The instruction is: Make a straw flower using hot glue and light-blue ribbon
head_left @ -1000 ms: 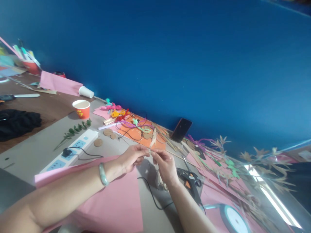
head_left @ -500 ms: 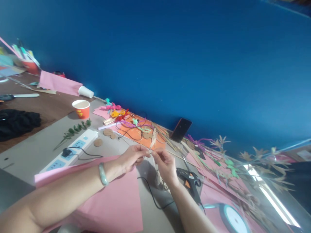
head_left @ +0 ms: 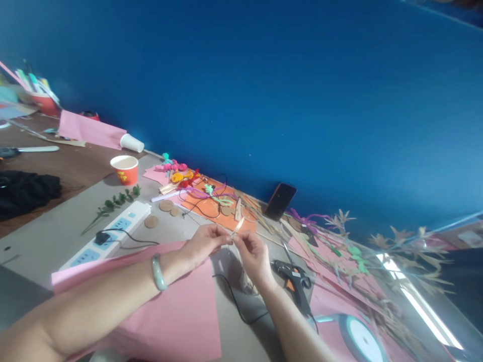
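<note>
My left hand (head_left: 207,245), below a pale green bangle, is closed in a pinch. Its fingertips meet those of my right hand (head_left: 255,255), pinched too. Between them is a thin pale straw-coloured strip (head_left: 239,226), with one end sticking up above the fingers. Its exact material is too small to tell. Partly hidden behind my right wrist, a pale bundle (head_left: 248,284) lies on the table. A black glue gun (head_left: 296,281) with an orange trigger rests just right of that wrist. Pink paper (head_left: 177,317) spreads under my left forearm.
A white power strip (head_left: 107,236) with a black plug lies left, near a leafy sprig (head_left: 117,200) and a red paper cup (head_left: 125,171). Craft bits cover orange paper (head_left: 211,208) at the back. A phone (head_left: 279,201) leans on the blue wall. Dried stems (head_left: 392,281) lie right.
The strip's upper end now leans further right and shows as a shorter piece above my fingers. Both hands keep their pinch in nearly the same place. The view has shifted slightly.
</note>
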